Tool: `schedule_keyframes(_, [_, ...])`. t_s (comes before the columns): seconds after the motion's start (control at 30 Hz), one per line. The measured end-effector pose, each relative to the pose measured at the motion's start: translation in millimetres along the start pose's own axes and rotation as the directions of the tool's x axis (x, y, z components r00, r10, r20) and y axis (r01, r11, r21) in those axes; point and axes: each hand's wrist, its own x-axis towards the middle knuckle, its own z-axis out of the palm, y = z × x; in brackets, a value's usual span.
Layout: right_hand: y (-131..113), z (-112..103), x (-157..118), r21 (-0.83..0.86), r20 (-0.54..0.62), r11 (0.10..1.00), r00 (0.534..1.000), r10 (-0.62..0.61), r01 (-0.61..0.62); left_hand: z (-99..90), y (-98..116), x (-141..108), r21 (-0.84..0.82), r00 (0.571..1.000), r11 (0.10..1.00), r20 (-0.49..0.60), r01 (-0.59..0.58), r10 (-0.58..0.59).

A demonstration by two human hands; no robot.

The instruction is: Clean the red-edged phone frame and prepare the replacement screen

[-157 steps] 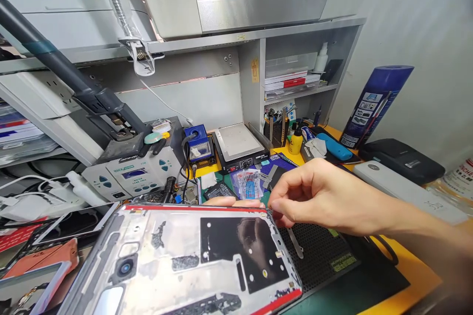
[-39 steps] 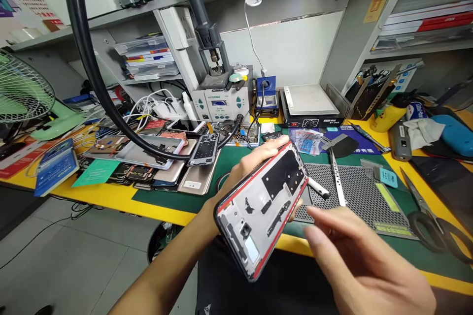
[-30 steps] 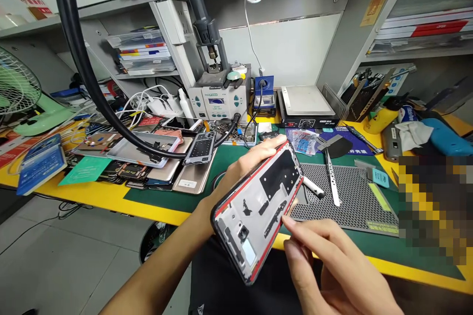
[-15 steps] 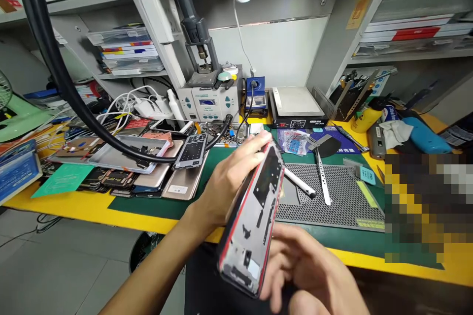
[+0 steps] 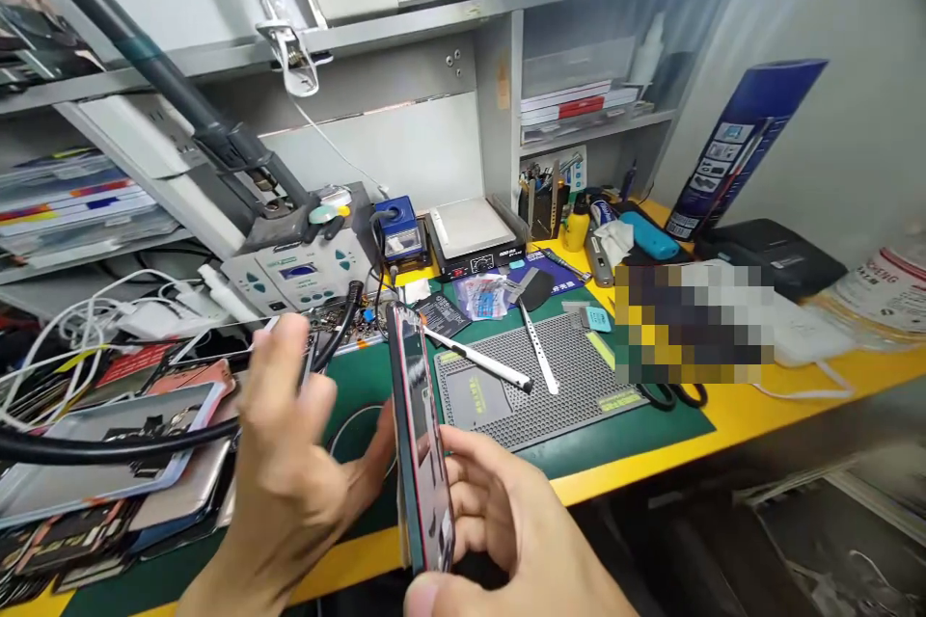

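Phone [image 5: 420, 443] on its edge, gripped in the right hand [image 5: 513, 521] over the front of the green mat [image 5: 579, 463], and the left hand [image 5: 289, 463] is open beside it, fingers spread! Over left, small dark parts [image 5: 137, 432] lie in the pale tray [image 5: 72, 429]. At the back, upright tools [image 5: 556, 183] crowd the black holder [image 5: 542, 220]; flat boxes [image 5: 560, 111] and a white bottle [image 5: 648, 50] fill the shelf [image 5: 600, 131].

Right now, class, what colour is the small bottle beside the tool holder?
The small bottle is yellow; the head view shows it best.
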Motion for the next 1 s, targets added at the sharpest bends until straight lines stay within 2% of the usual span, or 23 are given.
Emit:
schedule_keyframes(0.03, [-1.6,-3.2,0.0,-0.045,-0.017,0.997,0.998,-0.06,0.059,-3.7,4.4,-1.7,-0.147,0.965,0.955,-0.01,0.257,-0.261])
schedule_keyframes(0.07, [-2.6,-7.0,0.1,-0.108,-0.033,0.986,0.991,-0.131,0.127,-6.8,9.5,-3.3,-0.349,0.843,0.775,0.095,0.527,-0.53])
schedule_keyframes(0.1, [-3.1,-11.0,0.3,-0.18,-0.044,0.964,0.978,-0.205,0.194,-8.9,15.3,-4.6,-0.505,0.703,0.512,0.327,0.695,-0.632])
schedule_keyframes(0.13, [-3.3,-14.7,0.7,-0.252,-0.045,0.934,0.961,-0.274,0.254,-9.6,21.4,-5.3,-0.594,0.612,0.276,0.492,0.756,-0.619])
schedule_keyframes(0.17, [-3.4,-17.6,1.0,-0.315,-0.031,0.899,0.943,-0.33,0.304,-9.0,27.8,-5.1,-0.634,0.57,0.118,0.578,0.764,-0.583])
schedule_keyframes(0.2, [-3.5,-19.5,1.1,-0.364,-0.003,0.867,0.93,-0.367,0.341,-7.3,34.1,-3.8,-0.632,0.516,-0.002,0.633,0.775,-0.577])
schedule_keyframes(0.23, [-3.9,-20.5,0.9,-0.395,0.028,0.84,0.919,-0.392,0.371,-5.1,40.1,-1.5,-0.626,0.466,-0.082,0.654,0.775,-0.596])
schedule_keyframes(0.3, [-6.5,-22.1,-0.2,-0.42,0.105,0.801,0.899,-0.425,0.427,-0.7,49.7,5.2,-0.621,0.412,-0.142,0.657,0.771,-0.632])
schedule_keyframes(0.37, [-13.7,-28.9,-0.8,-0.431,0.2,0.754,0.867,-0.457,0.497,1.2,53.2,12.2,-0.631,0.416,-0.147,0.65,0.762,-0.636])
schedule_keyframes(0.4, [-20.1,-36.4,0.1,-0.47,0.251,0.701,0.843,-0.477,0.536,1.4,51.9,14.8,-0.643,0.425,-0.153,0.648,0.751,-0.632])
schedule_keyframes(0.43, [-28.5,-47.1,2.6,-0.553,0.299,0.604,0.813,-0.499,0.574,1.4,48.7,16.6,-0.658,0.43,-0.173,0.644,0.732,-0.633])
schedule_keyframes(0.47, [-39.1,-60.8,7.0,-0.659,0.347,0.468,0.79,-0.505,0.589,1.7,43.9,17.7,-0.679,0.431,-0.208,0.641,0.704,-0.634])
schedule_keyframes(0.5, [-51.1,-76.7,13.5,-0.814,0.381,0.194,0.756,-0.532,0.547,2.8,38.0,18.2,-0.704,0.437,-0.255,0.64,0.663,-0.632])
schedule_keyframes(0.53, [-63.9,-93.7,22.3,-0.9,0.421,-0.15,0.725,-0.546,0.41,4.9,31.7,18.5,-0.722,0.447,-0.311,0.648,0.618,-0.617])
schedule_keyframes(0.57, [-76.5,-110.4,32.9,-0.896,0.444,-0.272,0.715,-0.541,0.35,8.3,25.7,18.8,-0.729,0.462,-0.371,0.663,0.575,-0.588])
schedule_keyframes(0.63, [-97.1,-138.5,57.2,-0.845,0.517,-0.406,0.729,-0.448,0.349,18.0,16.9,20.4,-0.722,0.52,-0.473,0.692,0.506,-0.501])
schedule_keyframes(0.7, [-109.0,-156.9,80.4,-0.765,0.597,-0.496,0.739,-0.311,0.41,28.9,13.0,22.9,-0.701,0.562,-0.539,0.706,0.467,-0.432])
schedule_keyframes(0.77, [-113.8,-168.0,97.5,-0.7,0.652,-0.531,0.731,-0.202,0.478,37.1,12.9,24.9,-0.672,0.549,-0.582,0.729,0.458,-0.41])
schedule_keyframes(0.83, [-115.2,-177.3,106.5,-0.676,0.679,-0.518,0.716,-0.162,0.524,40.4,14.1,25.3,-0.638,0.511,-0.608,0.76,0.473,-0.401])
schedule_keyframes(0.9, [-115.3,-187.4,108.1,-0.703,0.675,-0.47,0.71,-0.202,0.534,39.1,15.3,24.1,-0.612,0.483,-0.629,0.783,0.48,-0.393])
schedule_keyframes(1.0, [-111.7,-197.2,99.6,-0.805,0.59,-0.343,0.709,-0.386,0.484,34.6,15.6,20.3,-0.575,0.446,-0.673,0.809,0.465,-0.383])
